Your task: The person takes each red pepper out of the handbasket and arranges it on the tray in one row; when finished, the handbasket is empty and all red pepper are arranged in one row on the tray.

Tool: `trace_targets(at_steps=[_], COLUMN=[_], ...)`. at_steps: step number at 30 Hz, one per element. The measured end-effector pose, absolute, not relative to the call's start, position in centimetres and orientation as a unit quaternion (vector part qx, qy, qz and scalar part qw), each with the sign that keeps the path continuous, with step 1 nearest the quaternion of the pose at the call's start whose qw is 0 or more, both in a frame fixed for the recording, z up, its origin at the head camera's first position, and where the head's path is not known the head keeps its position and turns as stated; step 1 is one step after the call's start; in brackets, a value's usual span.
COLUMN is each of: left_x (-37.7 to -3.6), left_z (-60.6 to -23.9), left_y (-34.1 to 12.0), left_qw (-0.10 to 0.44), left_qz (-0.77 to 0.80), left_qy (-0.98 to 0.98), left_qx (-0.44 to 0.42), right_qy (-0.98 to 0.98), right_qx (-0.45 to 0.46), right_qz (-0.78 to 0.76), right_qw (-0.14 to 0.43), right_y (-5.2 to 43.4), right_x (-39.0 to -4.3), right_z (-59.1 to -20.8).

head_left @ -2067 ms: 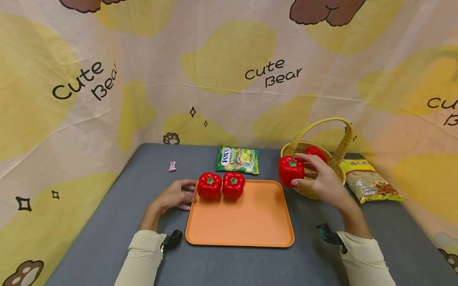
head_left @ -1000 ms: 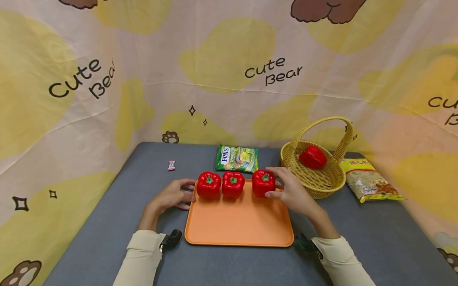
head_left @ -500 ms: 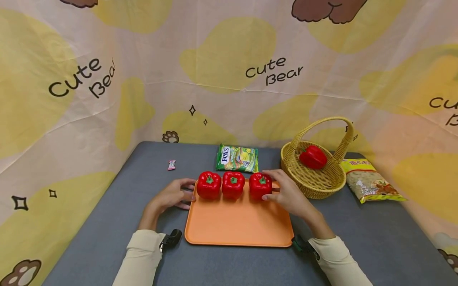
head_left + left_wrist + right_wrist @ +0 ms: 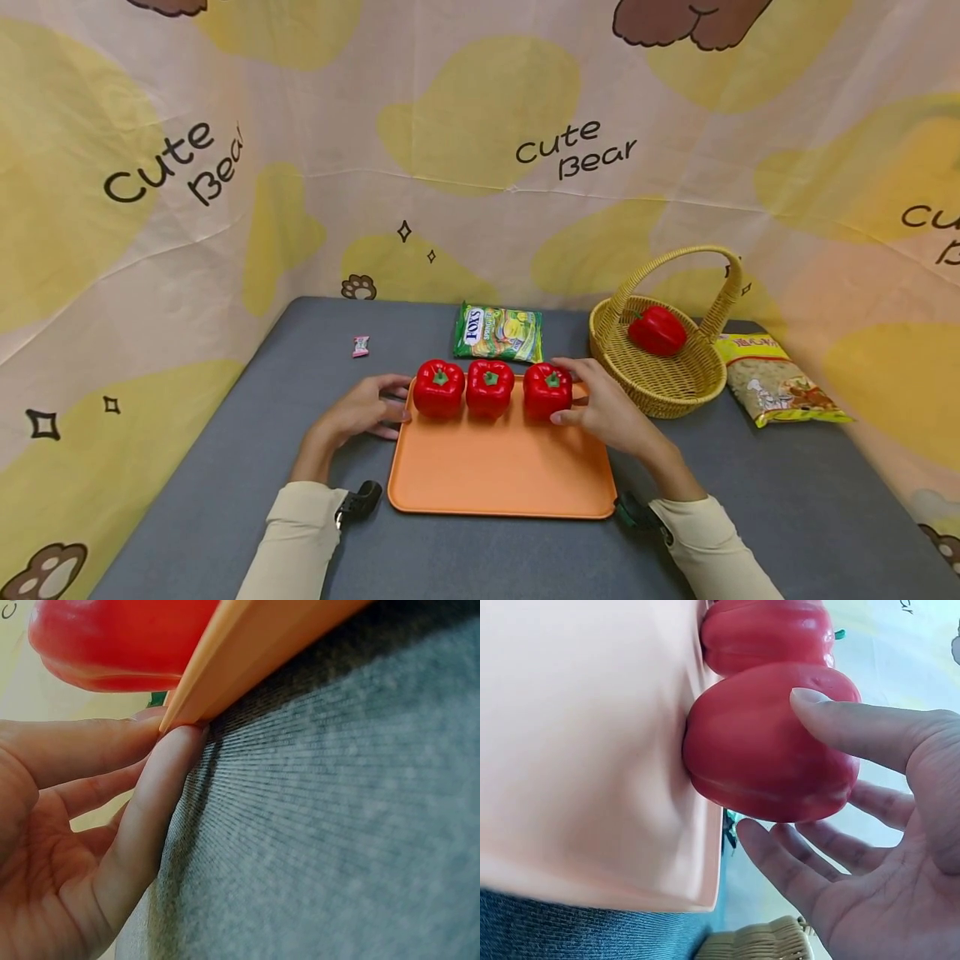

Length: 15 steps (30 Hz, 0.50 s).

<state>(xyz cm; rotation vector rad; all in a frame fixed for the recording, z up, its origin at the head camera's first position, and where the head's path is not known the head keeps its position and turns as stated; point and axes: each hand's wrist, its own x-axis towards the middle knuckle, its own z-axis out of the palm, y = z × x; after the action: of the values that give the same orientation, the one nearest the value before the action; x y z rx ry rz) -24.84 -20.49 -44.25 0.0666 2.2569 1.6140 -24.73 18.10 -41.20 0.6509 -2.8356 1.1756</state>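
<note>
Three red bell peppers stand in a row along the back of the orange tray (image 4: 502, 475): a left pepper (image 4: 438, 389), a middle pepper (image 4: 490, 389) and a right pepper (image 4: 547, 392). The left and middle ones sit close together; a small gap separates the right one. My left hand (image 4: 367, 408) pinches the tray's left rim between thumb and finger, as the left wrist view shows. Around the right pepper (image 4: 772, 742) curls my right hand (image 4: 611, 408), its thumb on the near side and its fingers at the far side, partly hidden.
A yellow wicker basket (image 4: 675, 387) with one red bell pepper (image 4: 657, 330) inside stands right of the tray. Beyond it lies a yellow snack bag (image 4: 776, 379). A green Fox's packet (image 4: 498, 333) lies behind the tray, and a small wrapped candy (image 4: 361, 346) at the back left.
My right hand has carried a bell pepper from the basket leftward onto the tray, then slid it slightly nearer the middle one. Over the last half second it holds still. My left hand has stayed.
</note>
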Motion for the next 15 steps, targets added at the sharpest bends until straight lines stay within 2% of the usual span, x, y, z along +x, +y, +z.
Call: trace_targets(at_steps=[15], left_x=[-24.83], left_z=[-44.23], left_y=[-20.52], left_qw=[0.18], left_qz=[0.572], left_qy=[0.8], left_qx=[0.026], right_qy=[-0.898], right_qx=[0.206], right_qz=[0.389], right_qw=[-0.005], right_y=[18.16], right_x=[-24.7], right_z=[-41.21])
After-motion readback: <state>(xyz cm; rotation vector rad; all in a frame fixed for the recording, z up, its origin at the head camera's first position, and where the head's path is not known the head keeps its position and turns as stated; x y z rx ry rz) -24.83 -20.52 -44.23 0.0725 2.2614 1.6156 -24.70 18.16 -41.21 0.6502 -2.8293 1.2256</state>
